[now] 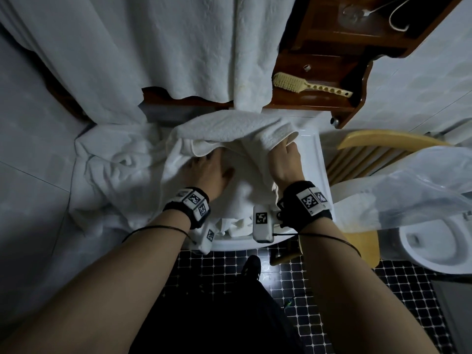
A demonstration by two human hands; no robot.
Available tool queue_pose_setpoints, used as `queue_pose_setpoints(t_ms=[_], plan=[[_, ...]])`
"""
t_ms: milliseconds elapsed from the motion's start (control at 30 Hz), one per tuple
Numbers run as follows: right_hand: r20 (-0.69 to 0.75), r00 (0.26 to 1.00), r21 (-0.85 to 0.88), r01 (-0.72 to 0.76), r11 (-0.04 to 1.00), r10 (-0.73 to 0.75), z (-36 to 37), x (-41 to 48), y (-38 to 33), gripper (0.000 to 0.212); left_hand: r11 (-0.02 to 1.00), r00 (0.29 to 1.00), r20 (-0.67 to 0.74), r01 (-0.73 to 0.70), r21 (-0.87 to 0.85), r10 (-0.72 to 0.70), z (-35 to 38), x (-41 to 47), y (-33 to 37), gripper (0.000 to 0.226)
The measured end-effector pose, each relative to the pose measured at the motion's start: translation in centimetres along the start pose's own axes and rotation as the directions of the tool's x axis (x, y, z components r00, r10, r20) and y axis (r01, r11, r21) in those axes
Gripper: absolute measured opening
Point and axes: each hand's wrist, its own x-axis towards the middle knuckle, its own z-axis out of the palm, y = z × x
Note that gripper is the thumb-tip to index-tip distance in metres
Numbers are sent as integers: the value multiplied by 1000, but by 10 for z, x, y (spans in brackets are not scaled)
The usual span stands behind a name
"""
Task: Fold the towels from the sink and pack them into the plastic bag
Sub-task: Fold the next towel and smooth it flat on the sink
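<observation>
The fingers (290, 147) of the right hand (284, 162) were curled together and clamped on the edge of a white towel (229, 126), holding that corner up at about two o'clock over the sink (318, 162). The fingers (201, 160) of the left hand (210, 175) reached out straight, slightly apart, with the thumb splayed to the side. They lay flat on the towelling in the basin, and their tips were hidden under the lifted fold at twelve o'clock. The towel arched from one hand to the other, and its lower part filled the basin beneath both palms.

Each wrist wore a black band with printed markers, the left band (190, 203) and the right band (306, 200).

A crumpled heap of towelling (109, 169) spilled over the sink's edge at nine o'clock. At three o'clock from the sink a clear plastic bag (421, 180) lay open on a wooden chair (378, 141). A toilet (429, 254) stood at four o'clock. At one o'clock a pale brush (304, 84) rested on a dark wooden shelf (332, 103), and white cloth (153, 47) hung at twelve.
</observation>
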Motion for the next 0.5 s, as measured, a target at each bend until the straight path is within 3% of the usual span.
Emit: queue_pose_setpoints(t_ms=[67, 167, 200, 300, 400, 433, 500], plan=[[35, 997, -68, 65, 996, -62, 0, -1, 1, 67, 958, 991, -6, 131, -255, -137, -7, 10, -4, 37], [139, 963, -215, 255, 943, -229, 4, -11, 1, 62, 919, 915, -225, 265, -293, -336, -27, 22, -21, 41], [184, 944, -252, 314, 915, -273, 8, -13, 4, 62, 904, 902, -224, 291, -314, -368, -30, 24, -26, 42], [297, 907, -373, 398, 838, -299, 23, -14, 11, 56, 742, 872, -59, 377, -554, -487, -39, 27, -36, 51], [405, 873, -450, 450, 771, -273, 36, -11, 20, 56, 343, 849, 184, 385, -857, -495, -57, 22, -24, 75], [437, 861, -485, 468, 739, -258, 38, -9, 22, 57, 327, 876, 209, 370, -870, -434, -63, 19, -18, 70], [491, 846, -564, 489, 666, -207, 40, -9, 26, 70, 399, 923, 211, 334, -854, -322, -67, 20, -16, 63]])
